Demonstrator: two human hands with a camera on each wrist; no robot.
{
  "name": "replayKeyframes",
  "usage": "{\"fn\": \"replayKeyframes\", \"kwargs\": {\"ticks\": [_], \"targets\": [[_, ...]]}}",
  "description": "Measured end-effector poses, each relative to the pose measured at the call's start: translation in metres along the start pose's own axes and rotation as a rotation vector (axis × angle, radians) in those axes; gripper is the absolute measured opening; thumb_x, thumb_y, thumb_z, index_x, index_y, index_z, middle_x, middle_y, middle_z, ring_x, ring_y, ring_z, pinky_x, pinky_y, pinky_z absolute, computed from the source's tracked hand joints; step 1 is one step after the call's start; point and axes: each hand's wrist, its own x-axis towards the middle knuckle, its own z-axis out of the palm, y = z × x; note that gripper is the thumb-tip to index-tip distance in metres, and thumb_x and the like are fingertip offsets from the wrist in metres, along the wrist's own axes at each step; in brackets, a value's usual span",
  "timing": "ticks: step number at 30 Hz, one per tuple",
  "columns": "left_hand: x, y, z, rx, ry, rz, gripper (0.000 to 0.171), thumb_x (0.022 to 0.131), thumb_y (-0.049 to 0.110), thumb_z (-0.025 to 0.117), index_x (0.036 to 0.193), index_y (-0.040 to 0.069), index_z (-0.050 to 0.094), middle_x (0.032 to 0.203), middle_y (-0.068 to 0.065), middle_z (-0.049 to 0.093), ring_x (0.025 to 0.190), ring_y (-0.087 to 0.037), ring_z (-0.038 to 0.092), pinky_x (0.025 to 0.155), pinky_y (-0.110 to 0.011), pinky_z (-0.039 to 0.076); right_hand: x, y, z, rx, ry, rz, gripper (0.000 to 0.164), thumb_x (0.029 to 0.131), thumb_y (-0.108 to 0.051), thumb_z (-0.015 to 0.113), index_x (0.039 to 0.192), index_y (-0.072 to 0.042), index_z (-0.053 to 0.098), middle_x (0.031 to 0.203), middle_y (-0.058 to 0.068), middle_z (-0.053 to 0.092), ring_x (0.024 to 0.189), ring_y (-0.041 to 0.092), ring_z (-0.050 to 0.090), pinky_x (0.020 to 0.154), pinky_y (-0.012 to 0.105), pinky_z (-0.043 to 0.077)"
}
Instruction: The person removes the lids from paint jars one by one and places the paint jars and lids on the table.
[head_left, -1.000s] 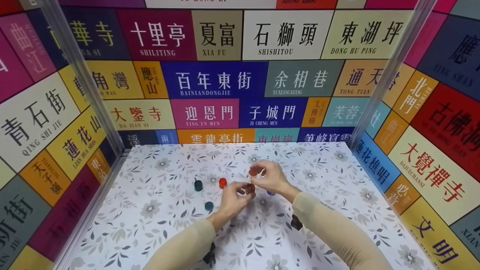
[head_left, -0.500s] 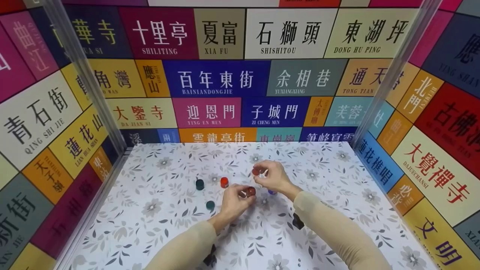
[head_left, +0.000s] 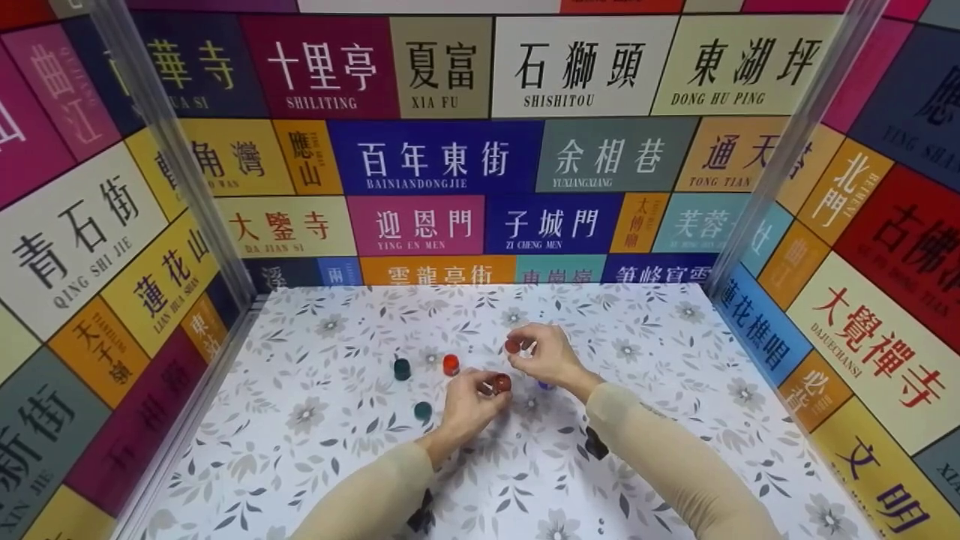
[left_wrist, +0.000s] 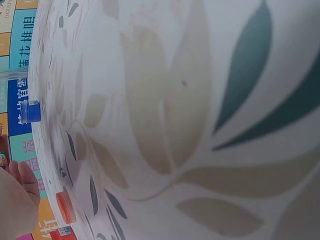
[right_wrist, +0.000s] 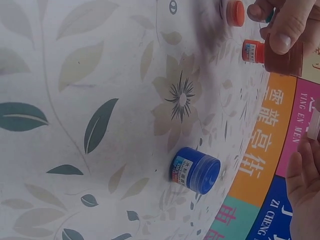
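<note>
In the head view my left hand (head_left: pixel 466 405) pinches a small brown paint jar (head_left: pixel 502 383) above the table, its top facing up and uncovered. Up and to the right of it, my right hand (head_left: pixel 549 358) holds a round brown lid (head_left: pixel 513 346) between thumb and fingers, apart from the jar. The brown jar (right_wrist: pixel 282 57) also appears in the right wrist view, where only the pale edge of the lid (right_wrist: pixel 314 126) shows. Left of my left hand stand a dark green jar (head_left: pixel 402 369) and a red jar (head_left: pixel 451 364). A green lid (head_left: pixel 423 410) lies nearer me.
A blue jar (right_wrist: pixel 195 170) stands on the flower-patterned table (head_left: pixel 315 465), partly behind my right wrist in the head view. An orange-red lid (right_wrist: pixel 235 12) lies near the red jar (right_wrist: pixel 253 51). Lettered panels (head_left: pixel 431 157) enclose the back and sides.
Over the last second the brown jar has come slightly nearer me, widening the gap to its lid. Both hands keep their holds. The head view has shifted a little.
</note>
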Motion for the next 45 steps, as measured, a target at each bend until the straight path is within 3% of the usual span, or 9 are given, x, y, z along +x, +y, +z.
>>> {"fn": "replayKeyframes", "kwargs": {"ticks": [8, 9, 11, 15, 17, 23, 28, 38, 45], "targets": [[0.007, -0.003, 0.003, 0.006, 0.042, 0.042, 0.026, 0.082, 0.018, 0.089, 0.107, 0.010, 0.089, 0.092, -0.007, 0.082, 0.081, -0.018, 0.074, 0.075, -0.031, 0.062, -0.002, 0.001, -0.002, 0.034, -0.003, 0.032, 0.027, 0.088, -0.010, 0.085, 0.114, -0.004, 0.085, 0.102, 0.011, 0.085, 0.093, 0.030, 0.077, 0.076, 0.025, 0.057], [0.011, -0.015, 0.008, 0.000, 0.058, 0.075, 0.025, 0.084, 0.022, 0.089, 0.106, 0.011, 0.089, 0.091, -0.004, 0.082, 0.081, -0.017, 0.073, 0.075, -0.030, 0.061, -0.002, 0.002, -0.002, 0.036, -0.002, 0.030, 0.027, 0.087, -0.010, 0.084, 0.113, -0.004, 0.085, 0.101, 0.010, 0.085, 0.093, 0.030, 0.077, 0.076, 0.026, 0.058], [0.014, -0.017, 0.008, -0.014, 0.060, 0.087, 0.024, 0.084, 0.021, 0.089, 0.105, 0.010, 0.088, 0.091, -0.004, 0.081, 0.082, -0.020, 0.074, 0.076, -0.032, 0.062, -0.002, 0.002, -0.003, 0.035, -0.001, 0.028, 0.026, 0.087, -0.010, 0.084, 0.112, -0.005, 0.085, 0.101, 0.010, 0.085, 0.093, 0.029, 0.077, 0.076, 0.028, 0.060], [0.018, -0.015, 0.007, 0.006, 0.042, 0.051, 0.022, 0.086, 0.023, 0.090, 0.105, 0.014, 0.088, 0.094, -0.003, 0.081, 0.087, -0.022, 0.075, 0.079, -0.030, 0.061, -0.004, 0.003, -0.003, 0.024, -0.004, 0.034, 0.027, 0.086, -0.010, 0.084, 0.113, -0.005, 0.085, 0.101, 0.009, 0.085, 0.093, 0.029, 0.077, 0.076, 0.029, 0.061], [0.018, -0.002, 0.001, 0.026, 0.028, 0.004, 0.020, 0.086, 0.021, 0.090, 0.105, 0.014, 0.089, 0.095, -0.003, 0.082, 0.087, -0.022, 0.075, 0.080, -0.030, 0.061, -0.006, 0.003, -0.003, 0.016, -0.008, 0.040, 0.029, 0.086, -0.011, 0.085, 0.114, -0.003, 0.085, 0.102, 0.010, 0.085, 0.093, 0.029, 0.077, 0.076, 0.027, 0.060], [0.025, -0.002, -0.001, 0.058, 0.051, 0.008, 0.015, 0.085, 0.023, 0.089, 0.100, 0.017, 0.088, 0.092, 0.000, 0.082, 0.082, -0.014, 0.070, 0.078, -0.030, 0.059, -0.010, 0.005, -0.001, 0.004, -0.003, 0.043, 0.029, 0.084, -0.010, 0.086, 0.112, -0.004, 0.085, 0.099, 0.009, 0.085, 0.090, 0.027, 0.076, 0.075, 0.024, 0.059], [0.030, -0.002, -0.003, 0.068, 0.047, -0.034, 0.011, 0.087, 0.023, 0.087, 0.097, 0.017, 0.087, 0.088, 0.002, 0.081, 0.079, -0.010, 0.068, 0.077, -0.030, 0.059, -0.015, 0.007, 0.003, -0.001, -0.028, 0.055, 0.025, 0.084, -0.010, 0.085, 0.109, -0.007, 0.085, 0.098, 0.008, 0.084, 0.090, 0.024, 0.076, 0.075, 0.024, 0.060], [0.042, -0.003, -0.003, 0.104, 0.082, -0.021, 0.012, 0.088, 0.023, 0.087, 0.097, 0.014, 0.086, 0.085, -0.002, 0.079, 0.078, -0.013, 0.066, 0.077, -0.034, 0.058, -0.022, 0.008, 0.004, 0.039, -0.049, 0.088, 0.031, 0.083, -0.011, 0.086, 0.113, -0.003, 0.084, 0.100, 0.007, 0.086, 0.092, 0.026, 0.078, 0.076, 0.028, 0.063], [0.052, -0.001, -0.002, 0.094, 0.061, -0.077, 0.014, 0.090, 0.022, 0.088, 0.101, 0.013, 0.087, 0.085, 0.000, 0.080, 0.078, -0.013, 0.067, 0.079, -0.034, 0.060, -0.028, 0.010, 0.008, 0.014, -0.051, 0.080, 0.022, 0.083, -0.013, 0.087, 0.104, -0.009, 0.086, 0.096, 0.004, 0.085, 0.088, 0.022, 0.078, 0.076, 0.026, 0.062]]}}
